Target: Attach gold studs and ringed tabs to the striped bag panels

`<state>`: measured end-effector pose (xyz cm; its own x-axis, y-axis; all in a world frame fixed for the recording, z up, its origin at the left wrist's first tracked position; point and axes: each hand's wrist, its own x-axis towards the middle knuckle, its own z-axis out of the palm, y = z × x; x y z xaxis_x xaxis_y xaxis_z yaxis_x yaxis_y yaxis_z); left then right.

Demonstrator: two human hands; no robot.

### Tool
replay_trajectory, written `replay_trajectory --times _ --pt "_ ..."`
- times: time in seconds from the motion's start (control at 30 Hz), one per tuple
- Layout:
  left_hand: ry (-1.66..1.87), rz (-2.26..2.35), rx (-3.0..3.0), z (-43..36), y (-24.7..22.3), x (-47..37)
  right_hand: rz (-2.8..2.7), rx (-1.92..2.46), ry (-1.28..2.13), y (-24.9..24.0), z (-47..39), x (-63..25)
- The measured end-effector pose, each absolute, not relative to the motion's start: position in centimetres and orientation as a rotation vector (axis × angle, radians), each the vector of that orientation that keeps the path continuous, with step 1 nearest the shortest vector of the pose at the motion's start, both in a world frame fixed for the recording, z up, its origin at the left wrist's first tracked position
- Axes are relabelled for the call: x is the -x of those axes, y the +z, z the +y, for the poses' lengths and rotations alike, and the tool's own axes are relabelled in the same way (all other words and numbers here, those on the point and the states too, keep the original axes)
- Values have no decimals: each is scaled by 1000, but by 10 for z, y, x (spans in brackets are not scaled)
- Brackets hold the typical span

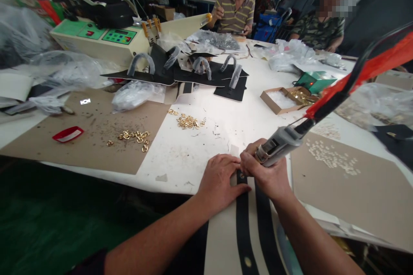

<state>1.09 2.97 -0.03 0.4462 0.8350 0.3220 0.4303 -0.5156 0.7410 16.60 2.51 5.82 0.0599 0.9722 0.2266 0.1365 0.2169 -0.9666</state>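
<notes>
My right hand [266, 176] is wrapped round a grey electric screwdriver [279, 144], which hangs from a dark cord with red wrapping. Its tip points down at the far end of a black strap [242, 219], though my fingers hide the tip itself. The strap lies along a beige panel [222, 240], beside a second black strap [266, 223]. My left hand [219, 180] lies flat on the panel, thumb across the first strap and fingertips close to my right hand. A round brass-coloured fitting [248, 262] shows lower on that strap.
Gold-coloured metal pieces [190, 121] lie in piles, with more metal pieces [137, 136] left. Small pale rings [332, 154] are scattered right. A cardboard box [280, 99] holds hardware. Black panels with handles [209, 71] and a green-topped machine [106, 36] stand behind. Two people sit across the table.
</notes>
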Motion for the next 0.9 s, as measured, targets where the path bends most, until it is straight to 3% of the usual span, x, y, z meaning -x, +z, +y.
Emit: replay_trajectory --times 0.63,0.9 --pt "906 1073 -2122 30 0 -13 -1331 1173 949 53 31 -166" --pt "922 1122 -2200 27 0 -11 -1238 1119 909 98 11 -166"
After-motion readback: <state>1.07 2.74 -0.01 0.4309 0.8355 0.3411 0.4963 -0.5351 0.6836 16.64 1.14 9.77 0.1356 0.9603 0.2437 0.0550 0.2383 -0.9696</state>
